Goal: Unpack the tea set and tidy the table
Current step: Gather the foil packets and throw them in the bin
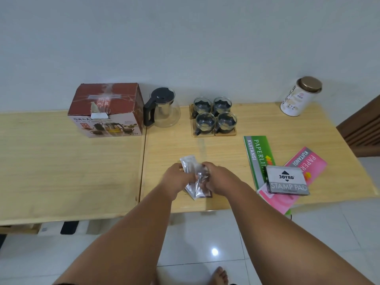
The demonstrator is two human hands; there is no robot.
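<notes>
Done: glass teapot [164, 109] and four cups [214, 116] standing unpacked on desk [61, 161] | Now: we are gathering foil sachets [195, 182], left hand [178, 177] and right hand [216, 177] each with grip closed on them | Left: receipt books [258, 155], stamp pad [287, 183], box [106, 111]

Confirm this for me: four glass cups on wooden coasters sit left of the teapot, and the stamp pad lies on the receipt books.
Wrong on one point: in the head view the four glass cups sit right of the teapot, not left. They are on wooden coasters, and the stamp pad does lie on the receipt books.
</notes>
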